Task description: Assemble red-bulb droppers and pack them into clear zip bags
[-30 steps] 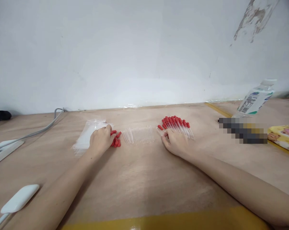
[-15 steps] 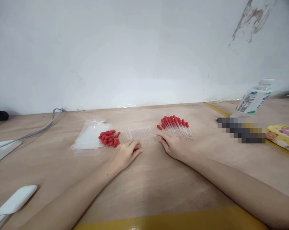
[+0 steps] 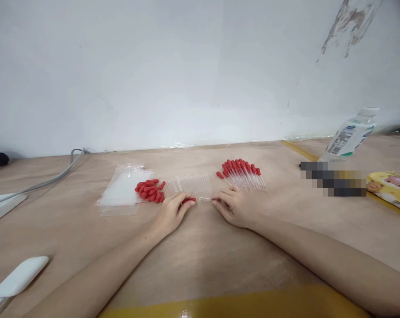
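My left hand (image 3: 175, 210) pinches a red rubber dropper bulb (image 3: 190, 200), its end pointing right. Facing it, my right hand (image 3: 231, 205) is closed on a thin clear dropper tube (image 3: 204, 198), whose tip points at the bulb with a small gap between. Behind my hands lies a row of clear tubes (image 3: 189, 183). A heap of loose red bulbs (image 3: 150, 190) is left of that row. Beyond my right hand, several droppers with red bulbs fitted (image 3: 241, 168) lie fanned out on the table.
Clear plastic bags (image 3: 122, 190) are stacked at the left. A white adapter (image 3: 20, 276) and a grey cable (image 3: 59, 176) lie nearer the left edge. On the right stand a plastic bottle (image 3: 348, 139) and a yellow packet (image 3: 390, 190), with a blurred dark object between.
My right hand has drawn the clear tube nearer and lower, level with the bulb. My left fingers have turned so the red bulb now shows between them.
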A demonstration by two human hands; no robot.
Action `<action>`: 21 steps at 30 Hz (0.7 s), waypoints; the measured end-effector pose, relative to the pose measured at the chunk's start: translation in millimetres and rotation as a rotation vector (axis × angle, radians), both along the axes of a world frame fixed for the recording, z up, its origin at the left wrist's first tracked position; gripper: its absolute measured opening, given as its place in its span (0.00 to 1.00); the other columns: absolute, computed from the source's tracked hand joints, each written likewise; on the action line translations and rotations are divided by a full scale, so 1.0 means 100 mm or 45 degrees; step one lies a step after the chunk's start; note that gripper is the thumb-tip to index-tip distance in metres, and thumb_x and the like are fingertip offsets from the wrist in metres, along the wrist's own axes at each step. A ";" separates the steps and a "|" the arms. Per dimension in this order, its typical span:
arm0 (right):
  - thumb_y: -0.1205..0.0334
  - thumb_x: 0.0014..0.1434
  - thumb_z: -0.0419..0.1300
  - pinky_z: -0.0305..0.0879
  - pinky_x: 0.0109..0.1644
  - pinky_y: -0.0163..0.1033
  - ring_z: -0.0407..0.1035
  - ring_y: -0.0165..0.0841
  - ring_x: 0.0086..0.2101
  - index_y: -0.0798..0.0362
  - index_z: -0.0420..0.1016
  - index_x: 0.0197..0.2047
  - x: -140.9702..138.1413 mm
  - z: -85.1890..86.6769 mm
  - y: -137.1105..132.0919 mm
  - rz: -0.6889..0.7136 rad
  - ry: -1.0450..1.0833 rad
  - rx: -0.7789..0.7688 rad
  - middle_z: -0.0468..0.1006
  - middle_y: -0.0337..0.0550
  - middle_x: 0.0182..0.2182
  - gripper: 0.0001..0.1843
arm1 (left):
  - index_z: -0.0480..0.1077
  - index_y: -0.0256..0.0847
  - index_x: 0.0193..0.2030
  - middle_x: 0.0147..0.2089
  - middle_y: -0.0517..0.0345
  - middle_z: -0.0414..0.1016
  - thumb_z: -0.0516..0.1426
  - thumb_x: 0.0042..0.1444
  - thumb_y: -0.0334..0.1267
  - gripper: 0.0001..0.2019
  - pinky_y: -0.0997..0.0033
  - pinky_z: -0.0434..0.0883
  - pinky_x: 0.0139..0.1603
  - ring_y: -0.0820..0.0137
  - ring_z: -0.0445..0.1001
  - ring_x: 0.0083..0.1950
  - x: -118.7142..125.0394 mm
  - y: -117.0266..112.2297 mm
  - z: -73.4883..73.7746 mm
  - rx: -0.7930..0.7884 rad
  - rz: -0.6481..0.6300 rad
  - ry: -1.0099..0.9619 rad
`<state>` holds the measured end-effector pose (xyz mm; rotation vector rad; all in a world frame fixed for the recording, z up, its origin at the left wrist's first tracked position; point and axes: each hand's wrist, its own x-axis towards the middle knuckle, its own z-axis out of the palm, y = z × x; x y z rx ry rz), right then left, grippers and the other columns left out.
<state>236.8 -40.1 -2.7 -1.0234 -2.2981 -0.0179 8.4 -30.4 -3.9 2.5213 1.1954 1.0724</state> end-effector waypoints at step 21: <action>0.61 0.62 0.48 0.54 0.42 0.37 0.66 0.27 0.29 0.50 0.74 0.42 -0.02 -0.04 0.05 0.145 0.045 -0.139 0.76 0.38 0.30 0.13 | 0.69 0.38 0.37 0.25 0.62 0.72 0.52 0.59 0.39 0.09 0.77 0.68 0.27 0.75 0.71 0.24 0.03 -0.01 -0.07 -0.285 -0.119 -0.180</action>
